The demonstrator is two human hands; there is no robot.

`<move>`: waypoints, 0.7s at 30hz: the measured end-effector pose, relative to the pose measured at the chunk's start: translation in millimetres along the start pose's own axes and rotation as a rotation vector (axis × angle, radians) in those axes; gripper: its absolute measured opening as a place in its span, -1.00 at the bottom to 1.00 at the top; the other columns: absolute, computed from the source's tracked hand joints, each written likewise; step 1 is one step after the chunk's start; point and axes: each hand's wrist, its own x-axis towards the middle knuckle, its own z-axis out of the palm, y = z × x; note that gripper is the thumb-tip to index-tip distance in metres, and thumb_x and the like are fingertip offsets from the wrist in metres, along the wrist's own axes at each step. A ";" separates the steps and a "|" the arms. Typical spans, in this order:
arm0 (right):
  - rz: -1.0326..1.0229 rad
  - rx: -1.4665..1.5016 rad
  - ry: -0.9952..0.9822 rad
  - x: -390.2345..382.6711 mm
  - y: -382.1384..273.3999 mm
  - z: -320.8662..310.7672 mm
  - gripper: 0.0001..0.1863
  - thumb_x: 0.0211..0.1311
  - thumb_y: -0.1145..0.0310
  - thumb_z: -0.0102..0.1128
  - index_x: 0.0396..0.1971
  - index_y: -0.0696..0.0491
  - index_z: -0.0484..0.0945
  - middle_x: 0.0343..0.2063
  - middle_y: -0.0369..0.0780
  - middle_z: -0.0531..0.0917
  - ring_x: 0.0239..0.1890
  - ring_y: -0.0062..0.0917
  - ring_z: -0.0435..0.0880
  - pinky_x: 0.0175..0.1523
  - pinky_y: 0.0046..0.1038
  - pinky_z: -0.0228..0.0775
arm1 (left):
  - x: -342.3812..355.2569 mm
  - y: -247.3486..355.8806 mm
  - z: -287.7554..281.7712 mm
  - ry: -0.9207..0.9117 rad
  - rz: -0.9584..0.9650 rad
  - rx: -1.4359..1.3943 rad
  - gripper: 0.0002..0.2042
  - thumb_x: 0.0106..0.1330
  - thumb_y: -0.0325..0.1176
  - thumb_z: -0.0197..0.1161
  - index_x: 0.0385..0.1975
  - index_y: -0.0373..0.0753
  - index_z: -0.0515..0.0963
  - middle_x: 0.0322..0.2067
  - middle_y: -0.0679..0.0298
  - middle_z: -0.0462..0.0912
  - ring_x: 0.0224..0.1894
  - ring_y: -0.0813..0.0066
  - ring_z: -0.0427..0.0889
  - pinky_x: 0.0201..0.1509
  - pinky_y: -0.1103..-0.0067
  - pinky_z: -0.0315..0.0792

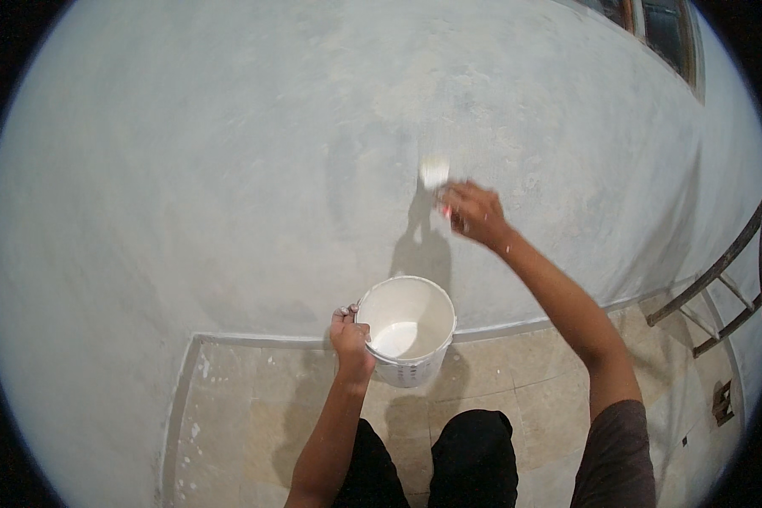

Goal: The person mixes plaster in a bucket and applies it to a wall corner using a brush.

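Note:
My left hand (352, 340) grips the rim of a white plastic bucket (414, 370) on its left side, fingers outside and thumb over the edge. A little white paint (395, 339) lies at the bottom of the bucket. Raised ahead, my right hand (474, 212) is closed around the handle of a paintbrush (434, 172). The bristles are pale with paint and point up at the wall (271, 178); whether they touch it I cannot tell. Most of the handle is hidden in my fingers. The wall is patchy, grey-white.
A wooden ladder (720, 288) leans at the right. At the upper right is a window frame (694, 51). Beige floor tiles (474, 402) with white paint spots meet the wall along a low skirting (262, 340). A small dark, broken-looking opening (723, 403) shows at the right.

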 end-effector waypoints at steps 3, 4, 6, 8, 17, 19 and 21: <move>0.170 0.196 -0.288 -22.2 -36.4 -3.4 -0.65 -0.23 0.52 0.34 -0.33 -0.06 0.53 -0.28 -0.31 0.66 -0.36 -0.36 0.67 -0.36 -0.38 0.51 | -0.4 0.1 7.0 0.069 -0.011 -0.047 -0.57 -0.10 -0.84 -0.21 -0.24 -0.20 0.27 -0.19 0.25 0.41 -0.34 0.54 0.42 -0.59 0.75 0.19; 0.183 0.263 -0.313 -24.0 -37.8 -2.2 -0.69 -0.22 0.52 0.32 -0.38 -0.06 0.52 -0.35 -0.31 0.65 -0.40 -0.34 0.65 -0.37 -0.36 0.48 | -2.6 2.3 10.4 0.069 -0.010 -0.048 -0.57 -0.10 -0.84 -0.21 -0.24 -0.20 0.27 -0.19 0.25 0.41 -0.34 0.54 0.42 -0.59 0.75 0.19; 0.243 0.344 -0.214 -11.8 -22.2 0.3 -0.73 -0.19 0.50 0.31 -0.40 -0.05 0.52 -0.41 -0.28 0.64 -0.42 -0.31 0.63 -0.38 -0.35 0.46 | -8.2 4.9 17.8 0.083 -0.069 -0.055 -0.53 -0.15 -0.87 -0.20 -0.25 -0.19 0.27 -0.19 0.27 0.42 -0.26 0.49 0.45 -0.59 0.74 0.19; 0.282 0.389 -0.083 26.4 -4.9 0.2 -0.84 -0.10 0.43 0.29 -0.45 -0.02 0.52 -0.55 -0.21 0.60 -0.49 -0.27 0.61 -0.38 -0.32 0.44 | -4.9 2.1 12.2 0.081 -0.046 -0.048 -0.52 -0.16 -0.87 -0.21 -0.24 -0.19 0.28 -0.19 0.27 0.43 -0.25 0.50 0.45 -0.59 0.73 0.19; -0.022 -0.053 0.373 112.4 25.3 -38.2 -0.68 -0.11 0.61 0.31 -0.27 0.00 0.61 -0.28 -0.26 0.70 -0.45 -0.43 0.65 -0.43 -0.43 0.49 | -3.5 4.8 4.6 0.048 -0.022 -0.034 -0.55 -0.13 -0.84 -0.23 -0.24 -0.20 0.31 -0.19 0.26 0.45 -0.25 0.53 0.45 -0.59 0.75 0.19; -0.029 -0.012 0.238 58.1 14.3 -11.4 -0.64 -0.14 0.57 0.34 -0.24 -0.02 0.61 -0.21 -0.22 0.70 -0.40 -0.38 0.67 -0.37 -0.37 0.54 | -5.2 4.6 5.5 0.049 0.004 -0.041 -0.56 -0.11 -0.83 -0.23 -0.24 -0.21 0.31 -0.20 0.26 0.45 -0.28 0.54 0.44 -0.60 0.76 0.17; 0.030 0.070 0.049 0.8 -7.9 4.9 -0.60 -0.19 0.54 0.35 -0.23 -0.05 0.61 -0.21 -0.21 0.70 -0.37 -0.34 0.69 -0.31 -0.31 0.55 | -2.1 0.9 6.2 0.075 0.008 -0.008 -0.56 -0.11 -0.82 -0.22 -0.24 -0.20 0.31 -0.20 0.26 0.44 -0.34 0.57 0.42 -0.61 0.76 0.16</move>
